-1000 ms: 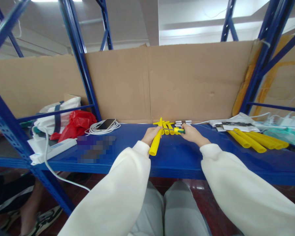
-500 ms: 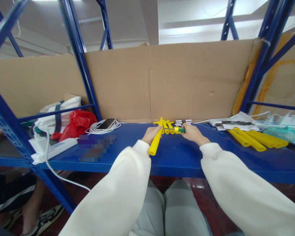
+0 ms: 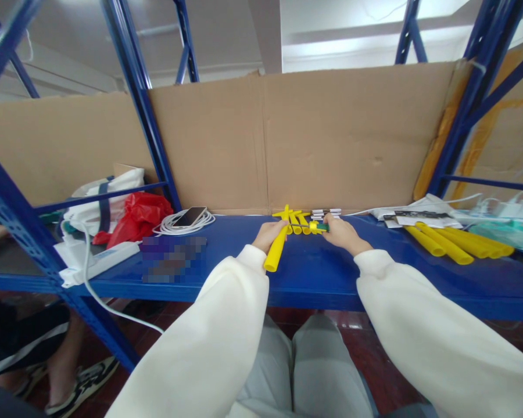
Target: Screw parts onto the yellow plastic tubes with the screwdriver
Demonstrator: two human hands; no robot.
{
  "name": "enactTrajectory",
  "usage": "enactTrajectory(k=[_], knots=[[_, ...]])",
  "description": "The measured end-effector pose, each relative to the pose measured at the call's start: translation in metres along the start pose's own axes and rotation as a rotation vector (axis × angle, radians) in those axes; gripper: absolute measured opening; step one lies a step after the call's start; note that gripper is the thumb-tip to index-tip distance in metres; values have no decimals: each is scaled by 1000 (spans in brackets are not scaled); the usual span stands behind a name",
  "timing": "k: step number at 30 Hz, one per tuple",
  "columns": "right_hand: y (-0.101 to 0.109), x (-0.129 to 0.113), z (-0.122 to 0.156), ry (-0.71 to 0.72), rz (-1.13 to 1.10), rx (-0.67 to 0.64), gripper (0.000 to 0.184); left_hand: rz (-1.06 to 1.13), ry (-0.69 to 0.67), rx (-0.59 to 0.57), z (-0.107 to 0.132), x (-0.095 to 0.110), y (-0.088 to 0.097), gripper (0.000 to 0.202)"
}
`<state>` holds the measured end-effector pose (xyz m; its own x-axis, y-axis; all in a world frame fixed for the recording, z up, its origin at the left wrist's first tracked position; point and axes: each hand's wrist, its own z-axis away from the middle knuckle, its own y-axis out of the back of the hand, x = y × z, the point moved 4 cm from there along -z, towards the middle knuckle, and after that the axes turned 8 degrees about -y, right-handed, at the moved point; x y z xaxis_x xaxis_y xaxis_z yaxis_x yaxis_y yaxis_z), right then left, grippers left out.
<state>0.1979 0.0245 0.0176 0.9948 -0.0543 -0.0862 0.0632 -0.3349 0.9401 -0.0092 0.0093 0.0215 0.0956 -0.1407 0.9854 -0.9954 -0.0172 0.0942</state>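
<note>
My left hand is closed round a yellow tapered plastic tube with a cross-shaped top; its wide hollow end points toward me. In my right hand is a screwdriver with a yellow and green handle, its thin shaft directed left at the upper part of the tube. Whether the tip touches the tube is too small to tell. Just behind the hands lie several similar yellow pieces and small white-and-dark packets near the cardboard.
The blue shelf is backed by a cardboard panel. On the right lie several yellow tubes and white packaging. Leftward are a phone on a coiled cable, a red bag and a power strip. Another person's leg shows lower left.
The screwdriver handle looks slightly turned, with more yellow showing. Both hands keep nearly the same place, and the view has shifted slightly.
</note>
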Motion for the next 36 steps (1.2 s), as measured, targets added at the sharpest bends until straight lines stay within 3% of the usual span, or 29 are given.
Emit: enactTrajectory(k=[8,16,25,29,36], knots=[[-2,3,-5,70,-26,130,25,23,-2,0,-1,-1,1,37],[-7,4,-9,7,-24,26,33,46,-16,4,-5,-4,0,33],[1,1,-8,35,2,59,27,31,-23,-29,-6,-5,-3,37],[-2,3,-5,-3,18,-12,31,28,-15,-35,-8,-7,-3,33],[-9,4,-12,69,-63,9,30,7,-12,-39,-12,-13,-1,30]])
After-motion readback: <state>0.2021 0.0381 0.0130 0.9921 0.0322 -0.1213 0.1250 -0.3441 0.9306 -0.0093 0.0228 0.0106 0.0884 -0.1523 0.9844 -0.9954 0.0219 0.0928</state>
